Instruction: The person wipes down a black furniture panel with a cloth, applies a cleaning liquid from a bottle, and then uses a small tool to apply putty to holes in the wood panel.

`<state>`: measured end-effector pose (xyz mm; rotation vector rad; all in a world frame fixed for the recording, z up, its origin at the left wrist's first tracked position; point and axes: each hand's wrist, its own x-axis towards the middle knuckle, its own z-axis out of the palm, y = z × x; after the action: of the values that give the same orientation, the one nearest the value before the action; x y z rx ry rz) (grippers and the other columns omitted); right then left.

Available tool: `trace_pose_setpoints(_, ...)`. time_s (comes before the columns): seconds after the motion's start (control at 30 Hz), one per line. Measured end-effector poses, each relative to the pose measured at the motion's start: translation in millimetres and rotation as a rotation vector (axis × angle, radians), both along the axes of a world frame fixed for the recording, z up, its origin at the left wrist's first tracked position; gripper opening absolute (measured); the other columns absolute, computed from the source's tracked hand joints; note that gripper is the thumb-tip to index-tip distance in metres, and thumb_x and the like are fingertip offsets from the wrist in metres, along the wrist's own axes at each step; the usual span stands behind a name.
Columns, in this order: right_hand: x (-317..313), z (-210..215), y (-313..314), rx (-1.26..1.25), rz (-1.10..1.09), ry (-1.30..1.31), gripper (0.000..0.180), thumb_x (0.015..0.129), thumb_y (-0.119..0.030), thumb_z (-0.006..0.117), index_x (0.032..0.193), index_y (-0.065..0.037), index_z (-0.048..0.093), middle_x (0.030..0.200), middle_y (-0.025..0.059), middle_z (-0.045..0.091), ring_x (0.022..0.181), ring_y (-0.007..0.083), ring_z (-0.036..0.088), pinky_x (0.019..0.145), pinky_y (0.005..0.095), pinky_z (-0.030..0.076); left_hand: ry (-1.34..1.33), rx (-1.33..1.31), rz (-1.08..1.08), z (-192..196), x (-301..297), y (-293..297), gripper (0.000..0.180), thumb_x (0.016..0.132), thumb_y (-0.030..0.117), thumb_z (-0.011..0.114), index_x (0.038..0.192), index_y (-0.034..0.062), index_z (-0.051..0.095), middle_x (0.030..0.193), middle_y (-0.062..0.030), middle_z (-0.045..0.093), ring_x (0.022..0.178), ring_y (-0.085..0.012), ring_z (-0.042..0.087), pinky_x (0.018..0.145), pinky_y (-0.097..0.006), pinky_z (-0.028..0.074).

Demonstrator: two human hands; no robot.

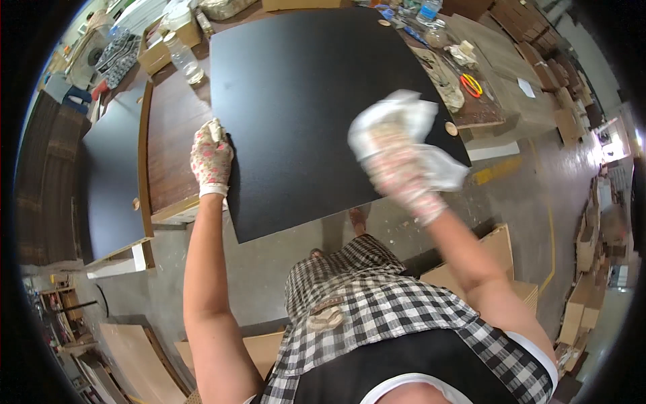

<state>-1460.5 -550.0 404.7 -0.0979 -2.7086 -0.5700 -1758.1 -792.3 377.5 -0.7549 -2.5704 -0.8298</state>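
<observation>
A large black panel (296, 114) lies flat on a brown workbench (178, 135), its near edge jutting out over the floor toward me. My left hand (212, 158), in a floral-patterned glove, grips the panel's left edge near the front corner. Over the right part of the panel, my right hand (398, 168) is smeared by motion, gloved the same way. It holds a crumpled white cloth (441, 167), which spreads out around the fingers against the black surface. The finger detail of that hand is blurred and partly covered by the cloth.
Another dark panel (118, 175) stands to the left. A clear bottle (183, 57) and a cardboard box (155, 50) are at the back left. Orange-handled scissors (471, 85) and a water bottle (429, 10) lie at the right. Cardboard stacks (585, 269) line the far right.
</observation>
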Motion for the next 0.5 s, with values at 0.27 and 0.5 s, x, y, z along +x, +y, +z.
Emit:
trace_pose_setpoints(0.27,6.3,-11.2,-36.2,-0.481,-0.027,0.158,0.056,0.086,-0.025,0.045,0.137,-0.002,0.040,0.139,0.0175,0.043,0.130,0.0326,0.038,0.110,0.0392,0.028,-0.055,0.000,0.015,-8.2,-15.9,-24.4,0.031,0.089,0.025,0.056,0.114,0.0063,0.059,0.108,-0.0148,0.062,0.100,-0.0325,0.059,0.085,-0.039,0.047)
trace_pose_setpoints(0.5,173.8,10.0,157.0,-1.283,-0.726,0.903,0.027,0.087,-0.021,0.054,0.111,-0.010,0.061,0.105,0.0127,0.065,0.087,0.0269,0.063,0.081,0.0359,0.050,-0.026,0.018,0.017,-3.6,-2.0,1.8,0.031,0.090,0.026,0.053,0.113,0.0059,0.059,0.108,-0.0157,0.061,0.098,-0.0347,0.059,0.084,-0.040,0.047)
